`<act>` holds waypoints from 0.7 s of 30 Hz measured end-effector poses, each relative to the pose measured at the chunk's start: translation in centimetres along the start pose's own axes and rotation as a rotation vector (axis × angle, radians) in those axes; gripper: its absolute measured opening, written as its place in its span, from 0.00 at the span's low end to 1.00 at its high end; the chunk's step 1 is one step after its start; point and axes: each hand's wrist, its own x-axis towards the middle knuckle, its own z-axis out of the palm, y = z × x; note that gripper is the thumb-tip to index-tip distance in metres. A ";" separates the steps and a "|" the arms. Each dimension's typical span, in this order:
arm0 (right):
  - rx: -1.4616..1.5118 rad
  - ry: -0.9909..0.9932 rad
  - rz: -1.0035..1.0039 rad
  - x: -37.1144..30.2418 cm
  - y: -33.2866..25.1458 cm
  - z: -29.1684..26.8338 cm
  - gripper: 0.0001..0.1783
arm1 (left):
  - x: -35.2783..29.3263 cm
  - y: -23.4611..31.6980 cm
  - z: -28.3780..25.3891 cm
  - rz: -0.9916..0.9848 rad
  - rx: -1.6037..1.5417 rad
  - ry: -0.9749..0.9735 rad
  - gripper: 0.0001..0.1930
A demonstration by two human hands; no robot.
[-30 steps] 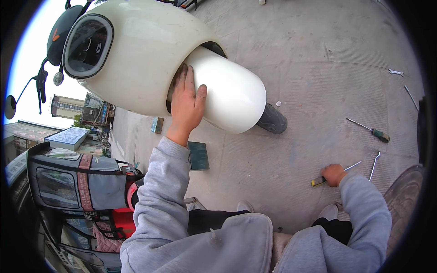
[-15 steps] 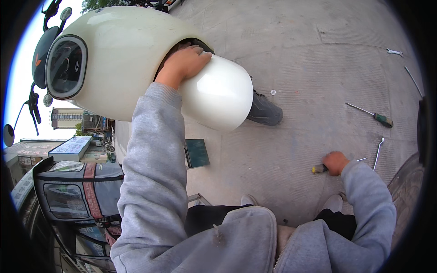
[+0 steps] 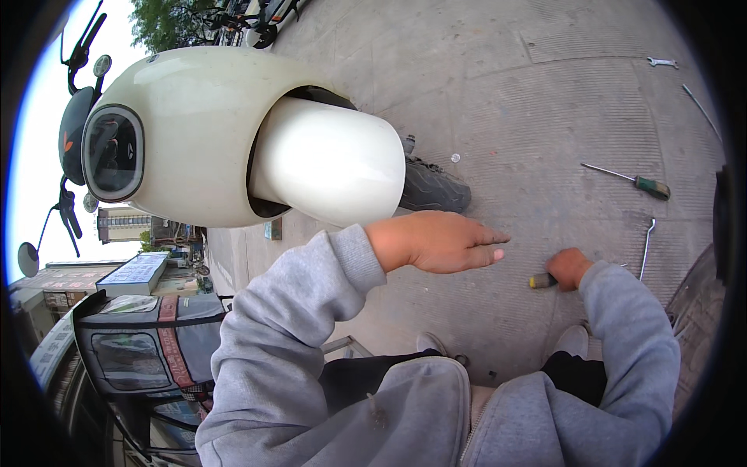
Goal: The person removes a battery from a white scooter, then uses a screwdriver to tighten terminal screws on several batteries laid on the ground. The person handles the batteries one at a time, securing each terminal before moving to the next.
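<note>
A cream-coloured electric scooter (image 3: 210, 93) stands at the left, its front towards me. Its white front fender (image 3: 334, 156) covers the upper part of the black tyre (image 3: 437, 187). Just in front of the fender and tyre is my left hand (image 3: 440, 243), open and empty, its fingers stretched out to the right. My right hand (image 3: 568, 268) is low at the right, closed around a screwdriver. The yellow end of the screwdriver's handle (image 3: 538, 281) sticks out on one side of the fist; most of the rest is hidden by the hand and sleeve.
On the paving at the right lie a green-handled screwdriver (image 3: 650, 187), a long wrench (image 3: 647, 247), an open-ended spanner (image 3: 663, 62) and a thin metal rod (image 3: 702, 113). A small round cap (image 3: 455, 158) lies near the tyre. A covered vehicle (image 3: 132, 350) stands at the lower left.
My left hand has left the top of the fender and moved right and towards me. My right hand still grips the screwdriver, nearly in place. The view has shifted slightly.
</note>
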 end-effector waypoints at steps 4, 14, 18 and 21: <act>0.021 -0.002 -0.014 -0.2 0.2 -0.3 0.11 | -6.3 -2.5 1.8 0.154 0.281 0.883 0.27; -0.013 0.010 -0.020 -0.4 0.5 -0.2 0.19 | -12.7 -17.8 0.9 0.016 0.339 1.859 0.30; -0.007 0.048 -0.045 -0.6 0.5 -0.2 0.21 | -9.5 -16.3 3.9 -0.046 0.543 1.863 0.30; -0.024 0.037 -0.037 -0.6 0.4 -0.2 0.22 | -5.2 -13.5 7.5 -0.235 0.778 1.656 0.24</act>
